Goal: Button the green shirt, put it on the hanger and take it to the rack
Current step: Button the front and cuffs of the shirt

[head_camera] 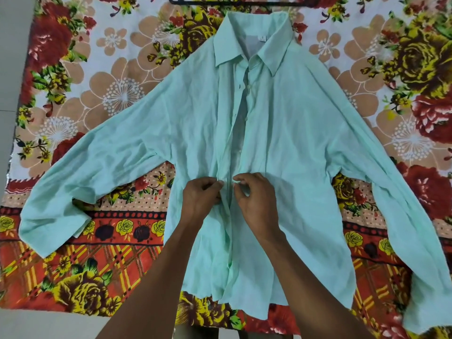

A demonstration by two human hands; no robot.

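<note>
1. A floral bedsheet (102,77), printed with red, yellow and tan flowers, is spread flat over the floor (9,69) and fills nearly the whole view; pale floor shows along the left edge and the lower left corner.
2. The green shirt (281,133) lies face up in the middle of the bedsheet, collar at the far end and hem nearest the person, with both long sleeves spread out and angled down to either side.
3. The shirt's front is open from the collar down to the hands: the two front edges lie just apart, with small pale buttons showing along the right-hand edge.
4. A black hanger (234,2) lies on the bedsheet just beyond the collar, only its lower bar in view at the top edge.
5. The left hand (203,196) rests on the shirt's lower middle, its fingers (215,183) curled and pinching the left front edge.
6. The right hand (254,199) sits just beside it, fingers (241,185) curled and pinching the right front edge; whether a button lies between them is too small to tell.
7. The two hands' fingertips are nearly touching over the placket, well below the collar and above the hem.
</note>
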